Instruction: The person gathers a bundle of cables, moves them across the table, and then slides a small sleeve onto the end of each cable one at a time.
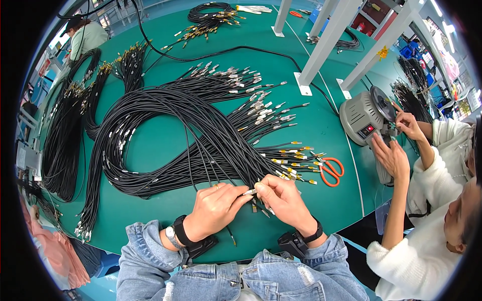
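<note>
My left hand (218,208) pinches a thin black cable close to its light-coloured end piece (249,191). Thumb and fingers of my right hand (283,198) close on the other side of that same end, so the two hands nearly meet. Just beyond them lies a large looped bundle of black cables (201,115) on the green table (321,120). Its loose ends fan out to the right, tipped with white and yellow pieces. A few strands run from the bundle under my hands, and one end hangs toward the table's near edge.
Orange-handled scissors (331,172) lie right of my hands. Farther right, a co-worker's hands (394,155) touch a grey machine (357,118) with a disc. More cable bundles (63,145) lie at left and a coil (208,15) at the back. Grey metal posts (324,45) stand at far right.
</note>
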`<state>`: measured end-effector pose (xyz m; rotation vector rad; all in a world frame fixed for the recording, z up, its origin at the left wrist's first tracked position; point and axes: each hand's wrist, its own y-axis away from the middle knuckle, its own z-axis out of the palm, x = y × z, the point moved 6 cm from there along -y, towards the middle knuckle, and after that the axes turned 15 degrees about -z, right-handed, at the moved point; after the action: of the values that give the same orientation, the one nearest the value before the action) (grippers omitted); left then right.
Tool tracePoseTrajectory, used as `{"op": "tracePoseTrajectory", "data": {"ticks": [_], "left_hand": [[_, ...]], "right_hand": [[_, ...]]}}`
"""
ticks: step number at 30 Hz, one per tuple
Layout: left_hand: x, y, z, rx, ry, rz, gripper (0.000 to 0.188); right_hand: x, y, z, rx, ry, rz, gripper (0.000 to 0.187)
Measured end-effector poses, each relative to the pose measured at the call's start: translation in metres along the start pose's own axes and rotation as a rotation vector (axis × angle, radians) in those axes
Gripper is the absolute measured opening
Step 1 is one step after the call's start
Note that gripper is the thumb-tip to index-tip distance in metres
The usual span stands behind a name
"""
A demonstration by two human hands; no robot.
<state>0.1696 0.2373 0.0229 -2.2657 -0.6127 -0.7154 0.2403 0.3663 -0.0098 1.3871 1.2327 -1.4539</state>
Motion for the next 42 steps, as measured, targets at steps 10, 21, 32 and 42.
{"op": "tracePoseTrajectory", "data": {"ticks": [10, 21, 32, 42], "left_hand": [[-0.002, 0.011, 0.003, -0.029, -0.071, 0.043, 0.020], [-0.008, 0.015, 0.008, -0.051, -0.054, -0.006, 0.019], [-0.004, 0.007, -0.024, -0.123, -0.081, 0.029, 0.017], [-0.003, 0.018, -0.033, -0.192, -0.258, 0.306, 0.031]], "right_hand": [[0.002, -0.002, 0.006, -0.057, 0.091, -0.062, 0.019], [0.000, -0.003, 0.008, -0.074, 0.171, -0.057, 0.020], [-0.010, 0.004, 0.004, 0.075, -0.108, -0.046, 0.013], [-0.021, 0.013, 0.039, -0.295, 0.348, -0.279, 0.012]]}}
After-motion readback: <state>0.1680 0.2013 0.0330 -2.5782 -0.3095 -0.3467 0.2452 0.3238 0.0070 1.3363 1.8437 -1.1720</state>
